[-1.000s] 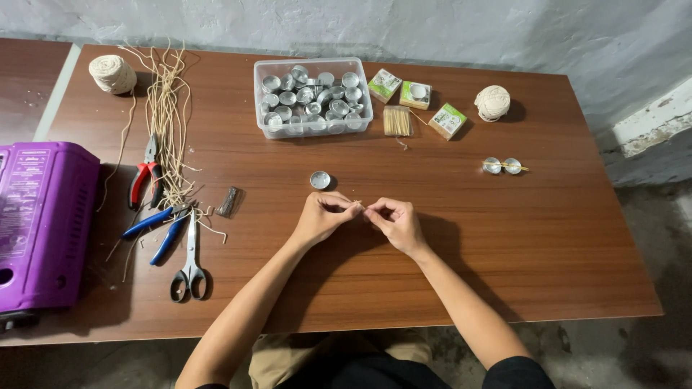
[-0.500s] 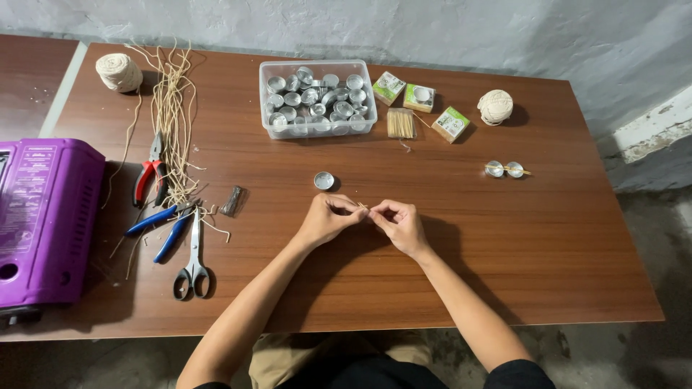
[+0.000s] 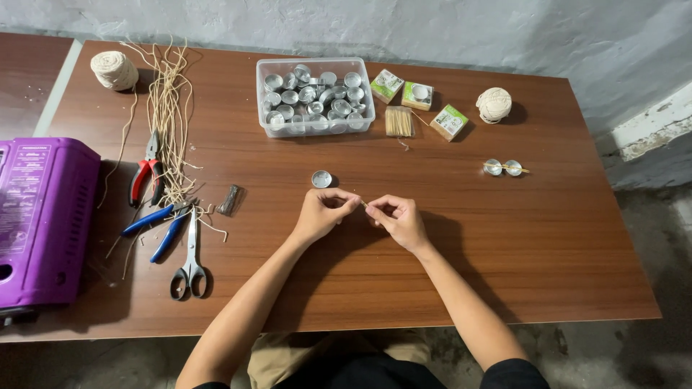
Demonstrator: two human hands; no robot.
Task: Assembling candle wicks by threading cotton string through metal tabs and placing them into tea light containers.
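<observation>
Left hand: the left hand (image 3: 322, 213) rests near the middle of the bench (image 3: 562, 245), fingers pressed together on one end of a thin wick piece (image 3: 365, 207).
Right hand: the right hand (image 3: 398, 218) lies just beside it, fingers pinching the other end.
Wick piece: short, held between both hands, just above the bench.
Nearby: a single metal cup (image 3: 321, 179) just beyond the left hand; a clear box of cups (image 3: 315, 97) toward the far edge.
Left side: scissors (image 3: 189, 256), blue pliers (image 3: 157, 225) and red pliers (image 3: 147, 171).
</observation>
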